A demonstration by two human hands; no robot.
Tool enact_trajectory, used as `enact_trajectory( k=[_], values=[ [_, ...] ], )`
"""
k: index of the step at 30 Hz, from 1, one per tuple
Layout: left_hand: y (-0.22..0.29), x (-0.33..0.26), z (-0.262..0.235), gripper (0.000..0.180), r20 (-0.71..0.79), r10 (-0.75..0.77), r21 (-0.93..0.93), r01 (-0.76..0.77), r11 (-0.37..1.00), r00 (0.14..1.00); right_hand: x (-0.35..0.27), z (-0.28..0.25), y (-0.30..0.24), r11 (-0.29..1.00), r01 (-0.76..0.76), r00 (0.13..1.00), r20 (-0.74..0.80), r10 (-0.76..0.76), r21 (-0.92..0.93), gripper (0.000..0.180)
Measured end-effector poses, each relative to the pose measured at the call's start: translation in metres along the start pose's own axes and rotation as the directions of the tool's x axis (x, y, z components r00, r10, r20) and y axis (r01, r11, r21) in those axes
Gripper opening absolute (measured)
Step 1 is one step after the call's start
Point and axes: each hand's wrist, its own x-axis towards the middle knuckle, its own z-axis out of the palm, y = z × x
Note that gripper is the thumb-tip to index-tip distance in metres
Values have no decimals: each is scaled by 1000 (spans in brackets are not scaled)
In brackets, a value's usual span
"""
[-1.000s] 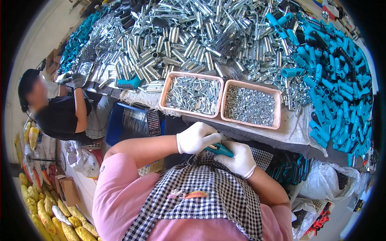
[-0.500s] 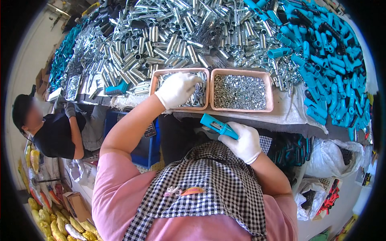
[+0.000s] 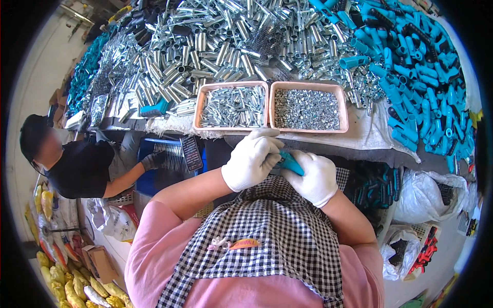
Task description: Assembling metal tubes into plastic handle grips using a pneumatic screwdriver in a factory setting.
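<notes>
In my right hand, which wears a white glove, is a teal plastic tool handle, held in front of my apron. Bent over its far end are the pinched fingers of my left hand, also gloved. Whatever those fingertips grip is hidden behind them. Just beyond my hands stands a pink tray of slim metal pins. A second pink tray, to its right, holds small metal pieces.
Metal tubes are heaped across the table behind the trays. Teal handles pile up at the right. At the left a co-worker in black reaches into a blue crate. White sacks stand low on the right.
My left hand has come out of the pin tray, back toward me, to the handle's far end. My right hand keeps its hold. The co-worker's hand has moved into the blue crate.
</notes>
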Motion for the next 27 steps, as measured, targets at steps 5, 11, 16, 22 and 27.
enact_trajectory(
  k=[5, 11, 16, 22, 27],
  values=[
    [24, 3, -3, 16, 325, 160, 345, -275, 897, 932, -9, -4, -2, 999, 3, 996, 92, 0, -35, 36],
    [17, 4, -3, 21, 600, 141, 200, -318, 927, 788, -25, 6, 7, 999, 26, 988, 154, -28, 20, 39],
    [12, 10, -1, 19, 571, -72, 44, 57, 997, 817, -27, 0, 8, 995, -21, 980, 201, 1, 95, 39],
    [6, 19, -6, 30, 649, -233, -78, 368, 927, 724, -25, -11, 5, 997, 56, 989, 137, -64, 60, 40],
    [7, 41, -14, 47, 806, -367, 41, 576, 817, 464, -27, -17, 3, 979, 203, 976, 78, -202, -13, 41]
  ],
)
